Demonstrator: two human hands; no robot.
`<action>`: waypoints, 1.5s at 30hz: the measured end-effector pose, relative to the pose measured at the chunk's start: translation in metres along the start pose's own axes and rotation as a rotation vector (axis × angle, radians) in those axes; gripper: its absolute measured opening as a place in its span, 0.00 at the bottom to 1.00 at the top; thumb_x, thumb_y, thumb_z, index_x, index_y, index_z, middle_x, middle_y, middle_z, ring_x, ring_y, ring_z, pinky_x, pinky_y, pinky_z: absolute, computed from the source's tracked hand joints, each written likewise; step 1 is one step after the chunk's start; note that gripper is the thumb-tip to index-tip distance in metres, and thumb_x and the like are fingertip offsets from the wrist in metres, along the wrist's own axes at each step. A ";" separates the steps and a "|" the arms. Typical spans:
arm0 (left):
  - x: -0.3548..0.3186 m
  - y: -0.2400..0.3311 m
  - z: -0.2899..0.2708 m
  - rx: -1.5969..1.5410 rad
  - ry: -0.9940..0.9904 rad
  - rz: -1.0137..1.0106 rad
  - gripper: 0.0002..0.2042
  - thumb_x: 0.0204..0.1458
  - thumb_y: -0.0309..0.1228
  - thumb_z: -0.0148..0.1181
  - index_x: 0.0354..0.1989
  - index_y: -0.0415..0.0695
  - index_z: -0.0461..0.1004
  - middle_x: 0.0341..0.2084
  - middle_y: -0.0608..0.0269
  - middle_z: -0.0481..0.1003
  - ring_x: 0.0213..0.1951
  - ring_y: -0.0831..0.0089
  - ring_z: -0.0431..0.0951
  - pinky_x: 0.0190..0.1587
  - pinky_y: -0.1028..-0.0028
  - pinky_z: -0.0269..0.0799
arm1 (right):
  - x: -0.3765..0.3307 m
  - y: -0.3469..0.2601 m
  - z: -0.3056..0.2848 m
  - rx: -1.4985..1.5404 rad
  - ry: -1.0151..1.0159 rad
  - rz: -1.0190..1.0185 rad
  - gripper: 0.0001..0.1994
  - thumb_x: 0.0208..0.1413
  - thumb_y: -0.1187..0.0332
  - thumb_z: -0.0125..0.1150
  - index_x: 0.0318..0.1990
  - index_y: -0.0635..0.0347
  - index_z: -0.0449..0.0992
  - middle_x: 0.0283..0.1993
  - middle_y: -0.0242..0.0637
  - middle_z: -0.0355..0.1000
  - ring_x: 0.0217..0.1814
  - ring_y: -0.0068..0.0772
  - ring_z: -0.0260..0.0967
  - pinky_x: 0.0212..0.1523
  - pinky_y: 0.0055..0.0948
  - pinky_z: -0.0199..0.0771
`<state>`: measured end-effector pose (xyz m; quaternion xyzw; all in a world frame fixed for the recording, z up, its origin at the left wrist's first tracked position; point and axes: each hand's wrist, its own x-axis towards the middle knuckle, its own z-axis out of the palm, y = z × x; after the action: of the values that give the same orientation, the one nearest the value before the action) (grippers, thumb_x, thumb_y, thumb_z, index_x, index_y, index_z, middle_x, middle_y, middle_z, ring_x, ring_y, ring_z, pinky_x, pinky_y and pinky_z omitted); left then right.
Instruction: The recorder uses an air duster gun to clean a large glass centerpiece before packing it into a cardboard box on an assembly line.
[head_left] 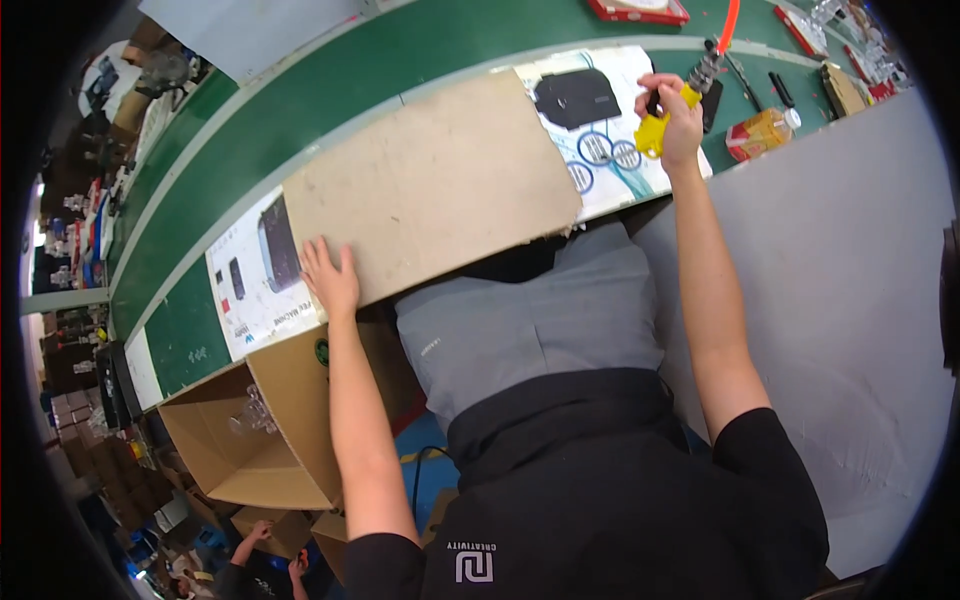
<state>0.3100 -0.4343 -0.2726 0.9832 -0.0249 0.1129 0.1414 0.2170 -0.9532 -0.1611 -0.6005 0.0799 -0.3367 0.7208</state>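
Observation:
A yellow air blow gun (652, 136) is in the grip of my right hand (682, 130), its thin nozzle aimed leftward over a white printed sheet. From its metal coupling an orange hose (730, 25) runs up and away. My left hand (332, 280) lies flat with fingers spread at the near left edge of a plain brown cardboard sheet (430, 175). Under that sheet, a white printed cardboard (255, 315) shows at both ends. A dark flat piece (578, 98) rests on the right-hand printed part, left of the blow gun.
Right of my right hand, a drink bottle (762, 135) lies on the green bench (185, 345). Red trays (640, 10) stand farther back. An open carton (290, 430) sits below the bench at left. A grey panel (850, 290) borders my right side. Another person's hand (262, 530) shows at lower left.

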 end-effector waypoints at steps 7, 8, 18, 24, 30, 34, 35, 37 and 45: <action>-0.086 0.083 -0.035 -0.503 -0.178 0.100 0.21 0.56 0.32 0.56 0.58 0.39 0.66 0.60 0.49 0.64 0.64 0.55 0.61 0.65 0.64 0.54 | -0.008 -0.007 -0.008 0.060 0.050 0.007 0.08 0.57 0.71 0.47 0.35 0.66 0.71 0.39 0.42 0.70 0.27 0.26 0.67 0.29 0.23 0.66; -0.090 0.093 -0.046 -0.518 -0.161 0.108 0.21 0.56 0.32 0.56 0.58 0.39 0.66 0.60 0.49 0.64 0.64 0.55 0.61 0.65 0.64 0.54 | -0.007 -0.007 -0.006 0.048 0.038 0.010 0.07 0.56 0.72 0.47 0.35 0.66 0.71 0.39 0.42 0.70 0.27 0.26 0.67 0.29 0.23 0.66; -0.089 0.168 -0.093 -0.727 -0.370 0.473 0.28 0.46 0.34 0.68 0.57 0.41 0.68 0.54 0.49 0.70 0.59 0.56 0.68 0.61 0.65 0.61 | -0.047 -0.022 0.074 0.442 -0.264 0.285 0.07 0.50 0.69 0.49 0.33 0.63 0.71 0.36 0.47 0.68 0.25 0.33 0.67 0.29 0.29 0.68; -0.091 0.225 -0.108 -0.665 -0.323 0.516 0.24 0.44 0.40 0.69 0.47 0.41 0.72 0.38 0.52 0.76 0.44 0.56 0.76 0.46 0.65 0.70 | -0.084 -0.022 0.128 0.854 -0.481 0.596 0.11 0.56 0.63 0.49 0.40 0.60 0.69 0.44 0.47 0.67 0.33 0.37 0.70 0.36 0.31 0.70; -0.059 0.178 -0.053 -0.551 -0.249 0.334 0.09 0.54 0.34 0.59 0.26 0.43 0.72 0.21 0.49 0.72 0.24 0.49 0.72 0.25 0.57 0.64 | -0.029 -0.004 0.122 0.289 -0.504 0.549 0.23 0.66 0.51 0.43 0.61 0.54 0.58 0.56 0.40 0.66 0.52 0.34 0.70 0.50 0.35 0.71; -0.017 0.154 -0.002 -0.452 -0.046 0.291 0.12 0.56 0.34 0.56 0.23 0.42 0.69 0.18 0.49 0.70 0.22 0.48 0.71 0.24 0.55 0.62 | 0.097 -0.034 0.076 -0.051 -0.019 0.200 0.14 0.62 0.61 0.51 0.51 0.55 0.65 0.45 0.35 0.71 0.44 0.28 0.70 0.46 0.33 0.70; -0.012 0.144 0.011 -0.415 -0.074 0.257 0.13 0.57 0.35 0.55 0.23 0.41 0.68 0.18 0.49 0.71 0.22 0.48 0.71 0.24 0.54 0.62 | 0.130 -0.042 0.070 -0.154 0.049 0.142 0.14 0.61 0.62 0.52 0.51 0.57 0.65 0.43 0.35 0.71 0.46 0.27 0.70 0.46 0.32 0.70; -0.006 0.141 0.025 -0.386 -0.106 0.229 0.14 0.57 0.35 0.54 0.22 0.41 0.68 0.18 0.49 0.71 0.22 0.48 0.71 0.24 0.54 0.62 | 0.197 -0.050 0.055 -0.314 0.134 0.105 0.17 0.60 0.62 0.54 0.52 0.59 0.65 0.45 0.37 0.72 0.47 0.27 0.70 0.45 0.31 0.70; -0.007 0.134 0.021 -0.346 -0.159 0.177 0.11 0.58 0.34 0.52 0.24 0.43 0.70 0.19 0.51 0.72 0.23 0.50 0.73 0.24 0.56 0.64 | 0.378 -0.072 0.025 -1.099 -0.045 0.252 0.30 0.46 0.56 0.65 0.52 0.70 0.68 0.49 0.52 0.72 0.50 0.42 0.72 0.47 0.35 0.73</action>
<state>0.2971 -0.5686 -0.2575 0.9441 -0.1411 0.0408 0.2950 0.4895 -1.1561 0.0213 -0.8806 0.2993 -0.1441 0.3381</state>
